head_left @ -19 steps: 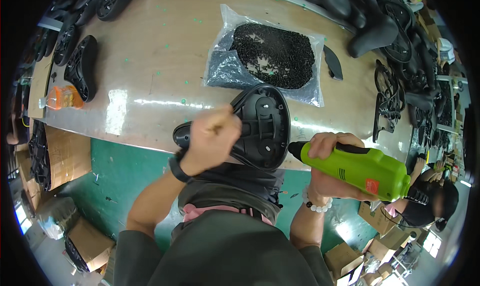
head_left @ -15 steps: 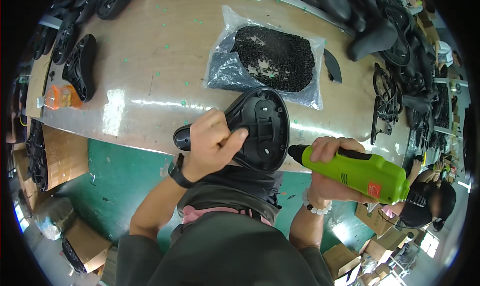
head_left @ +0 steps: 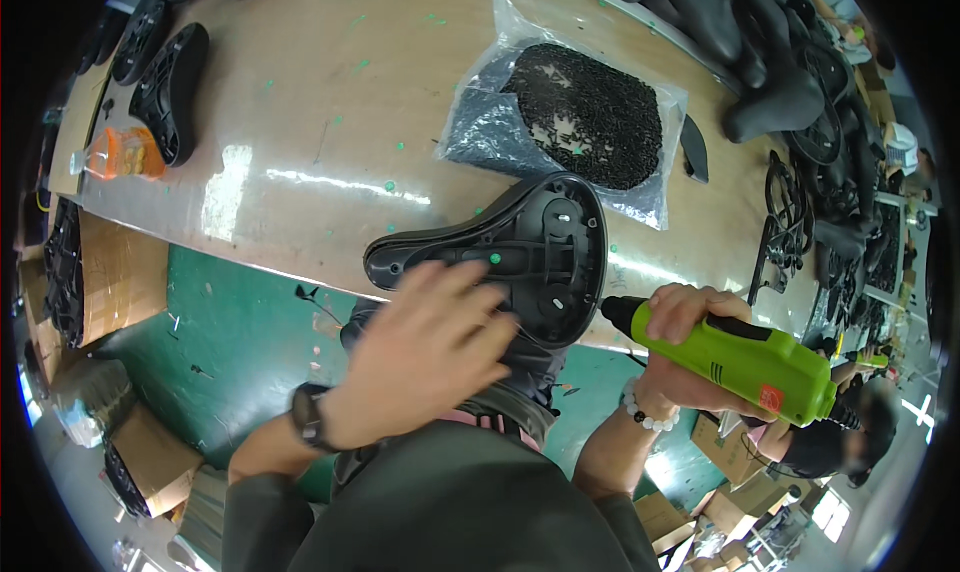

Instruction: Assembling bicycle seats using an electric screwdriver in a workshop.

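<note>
A black bicycle saddle (head_left: 515,242) lies underside up at the table's near edge, its wide end to the right and its narrow nose to the left. Over its near side hovers my left hand (head_left: 430,342), fingers spread and blurred by motion, with nothing seen in it. My right hand (head_left: 690,347) is wrapped around a green power screwdriver (head_left: 745,367), whose black tip points left, close to the saddle's wide end. Beyond the saddle lies a clear plastic bag (head_left: 480,122) with a heap of small black screws (head_left: 600,112) on it.
A dark flat piece (head_left: 694,150) sits right of the bag. Black saddle shells (head_left: 172,92) and an orange bottle (head_left: 120,155) are at the left. Padded saddles (head_left: 780,102) and black frames (head_left: 780,212) crowd the right. Cardboard boxes (head_left: 125,282) stand beside the table; another person (head_left: 840,432) is at the right.
My left hand has let go of the saddle and moved down toward me, its fingers opening out. The view has shifted slightly; the right hand still holds the screwdriver.
</note>
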`<state>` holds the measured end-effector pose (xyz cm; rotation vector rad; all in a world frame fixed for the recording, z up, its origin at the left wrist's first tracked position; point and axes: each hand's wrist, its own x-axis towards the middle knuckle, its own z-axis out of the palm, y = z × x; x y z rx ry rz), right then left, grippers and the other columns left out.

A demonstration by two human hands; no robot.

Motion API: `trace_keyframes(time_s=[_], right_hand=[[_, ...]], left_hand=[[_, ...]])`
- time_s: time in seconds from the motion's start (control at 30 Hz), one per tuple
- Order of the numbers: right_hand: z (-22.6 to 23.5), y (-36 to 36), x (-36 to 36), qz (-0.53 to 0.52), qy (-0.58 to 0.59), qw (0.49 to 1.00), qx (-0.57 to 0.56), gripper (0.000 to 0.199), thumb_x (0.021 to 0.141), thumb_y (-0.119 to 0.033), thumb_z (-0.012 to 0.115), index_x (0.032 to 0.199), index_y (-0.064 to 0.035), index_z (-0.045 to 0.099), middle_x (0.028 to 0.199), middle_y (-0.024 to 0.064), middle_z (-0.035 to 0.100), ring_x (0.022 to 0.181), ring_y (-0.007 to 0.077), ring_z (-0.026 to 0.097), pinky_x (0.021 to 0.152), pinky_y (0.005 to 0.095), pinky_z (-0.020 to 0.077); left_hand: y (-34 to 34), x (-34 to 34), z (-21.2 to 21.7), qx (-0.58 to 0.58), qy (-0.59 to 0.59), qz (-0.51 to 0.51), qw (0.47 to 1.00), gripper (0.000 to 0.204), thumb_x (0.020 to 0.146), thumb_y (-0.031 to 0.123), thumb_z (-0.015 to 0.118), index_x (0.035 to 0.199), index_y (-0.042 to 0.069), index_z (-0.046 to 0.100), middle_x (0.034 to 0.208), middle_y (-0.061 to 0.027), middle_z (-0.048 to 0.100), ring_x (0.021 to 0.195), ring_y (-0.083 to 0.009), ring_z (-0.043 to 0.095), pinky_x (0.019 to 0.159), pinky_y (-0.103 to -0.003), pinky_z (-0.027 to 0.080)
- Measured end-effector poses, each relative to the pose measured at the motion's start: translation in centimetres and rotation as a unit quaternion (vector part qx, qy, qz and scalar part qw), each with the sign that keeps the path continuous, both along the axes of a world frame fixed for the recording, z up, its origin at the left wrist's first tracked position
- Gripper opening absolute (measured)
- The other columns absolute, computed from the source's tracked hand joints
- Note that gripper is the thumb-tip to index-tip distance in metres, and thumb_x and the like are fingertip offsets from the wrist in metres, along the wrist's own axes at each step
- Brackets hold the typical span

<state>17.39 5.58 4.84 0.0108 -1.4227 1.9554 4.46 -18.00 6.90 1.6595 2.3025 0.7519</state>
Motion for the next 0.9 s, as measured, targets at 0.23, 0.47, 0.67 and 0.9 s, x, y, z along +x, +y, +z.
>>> trace_keyframes(time_s=[0.23, 0.47, 0.67, 0.9], right_hand=[[-0.2, -0.7, 0.8, -0.035, 0.002, 0.999, 0.017, 0.096, 0.076, -0.089, 0.040, 0.107, 0.0011, 0.053, 0.070, 0.0128, 0.056, 0.058, 0.0274, 0.055, 0.069, 0.0436, 0.0449], [0.0, -1.7, 0.5, -0.084, -0.010, 0.995, 0.042, 0.078, 0.084, -0.075, 0.047, 0.100, 0.0012, 0.055, 0.067, 0.0119, 0.055, 0.056, 0.0276, 0.055, 0.070, 0.0437, 0.0447], [1.7, -1.4, -0.1, 0.001, -0.041, 0.996, 0.080, 0.055, 0.087, -0.050, 0.061, 0.101, 0.0028, 0.056, 0.071, 0.0160, 0.060, 0.059, 0.0296, 0.057, 0.064, 0.0442, 0.0481], [2.3, -2.3, 0.1, -0.053, -0.045, 0.993, 0.096, 0.028, 0.087, -0.020, 0.066, 0.098, 0.0037, 0.058, 0.072, 0.0149, 0.064, 0.064, 0.0286, 0.062, 0.067, 0.0454, 0.0519]], left_hand=[[4.1, 2.2, -9.0, 0.076, 0.051, -0.133, 0.987, 0.034, 0.078, 0.037, 0.071, 0.096, 0.008, 0.066, 0.130, -0.0109, 0.057, 0.130, -0.0327, 0.047, 0.102, -0.043, 0.044], [4.2, 2.4, -10.3, 0.110, 0.091, -0.133, 0.981, 0.030, 0.079, 0.037, 0.072, 0.086, 0.009, 0.067, 0.127, -0.0098, 0.060, 0.127, -0.0307, 0.052, 0.091, -0.035, 0.050], [4.1, 2.1, -9.7, 0.108, 0.098, -0.138, 0.980, 0.030, 0.080, 0.038, 0.072, 0.085, 0.009, 0.065, 0.125, -0.0096, 0.062, 0.122, -0.0284, 0.056, 0.087, -0.034, 0.051], [4.4, 2.1, -8.9, 0.104, 0.088, -0.132, 0.982, 0.030, 0.079, 0.037, 0.073, 0.083, 0.009, 0.064, 0.126, -0.0089, 0.062, 0.122, -0.0269, 0.057, 0.086, -0.033, 0.052]])
